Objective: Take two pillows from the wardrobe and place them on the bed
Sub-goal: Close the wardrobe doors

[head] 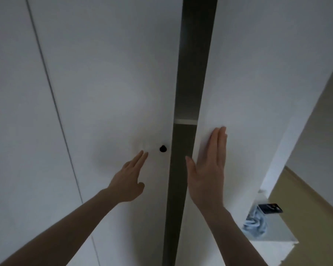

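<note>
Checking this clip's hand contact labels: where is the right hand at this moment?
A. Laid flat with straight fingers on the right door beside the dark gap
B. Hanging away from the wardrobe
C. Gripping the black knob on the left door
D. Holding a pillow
A: the right hand lies flat, fingers straight, on the right door next to the dark gap; the black knob sits untouched on the left door.

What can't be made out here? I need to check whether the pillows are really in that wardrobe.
Head view only:
- Pillows: none visible; the dark gap between the left door and right door shows only one shelf edge.
- Bed: out of frame.
- Right hand: lies flat on the right door; no grip visible, palm side hidden.
- Blue cloth and dark object: too small to identify.
</note>
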`<state>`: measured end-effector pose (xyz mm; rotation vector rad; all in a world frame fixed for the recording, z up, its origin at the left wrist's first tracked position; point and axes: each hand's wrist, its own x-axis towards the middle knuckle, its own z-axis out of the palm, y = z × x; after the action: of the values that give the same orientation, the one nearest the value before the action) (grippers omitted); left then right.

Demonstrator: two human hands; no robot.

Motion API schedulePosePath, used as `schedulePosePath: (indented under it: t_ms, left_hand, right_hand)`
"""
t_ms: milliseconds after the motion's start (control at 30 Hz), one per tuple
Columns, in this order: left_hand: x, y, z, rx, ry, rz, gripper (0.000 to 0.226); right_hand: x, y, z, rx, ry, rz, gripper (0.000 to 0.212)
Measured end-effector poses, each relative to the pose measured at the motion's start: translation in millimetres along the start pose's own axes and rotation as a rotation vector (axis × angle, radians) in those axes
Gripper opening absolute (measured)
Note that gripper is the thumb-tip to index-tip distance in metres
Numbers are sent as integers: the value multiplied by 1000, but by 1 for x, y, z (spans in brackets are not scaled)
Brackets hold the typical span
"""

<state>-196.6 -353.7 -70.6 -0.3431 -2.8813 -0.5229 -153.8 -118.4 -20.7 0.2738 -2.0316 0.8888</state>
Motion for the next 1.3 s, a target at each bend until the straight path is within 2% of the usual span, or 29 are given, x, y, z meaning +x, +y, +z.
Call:
schedulePosePath:
  t_ms: [167,333,567,767,967,1100,1200,1300]
  left_hand:
    - [-10,-32,-12,24,71,-75,101]
    - [-14,-54,-19,45,120,-155,99]
    - [-7,-67,-20,99,180,-182,96]
    - [2,-69,-7,140,84,-176,101]
    - [-2,-76,-3,142,66,-168,98]
    - [-14,-92,-16,154,69,-175,96]
    - [-29,-107,-32,155,88,-177,92]
    - [-56,-132,-56,165,103,-197,87]
  right_hand:
    - [16,18,46,12,-55,-34,84]
    - [31,28,89,49,1,10,81]
    - [52,37,126,45,-12,11,88]
    - [65,42,146,40,-5,20,90]
    - [74,44,159,51,17,37,86]
    - [68,31,167,133,20,66,83]
    - [54,13,173,292,45,57,76]
    - [33,-33,186,442,61,6,66]
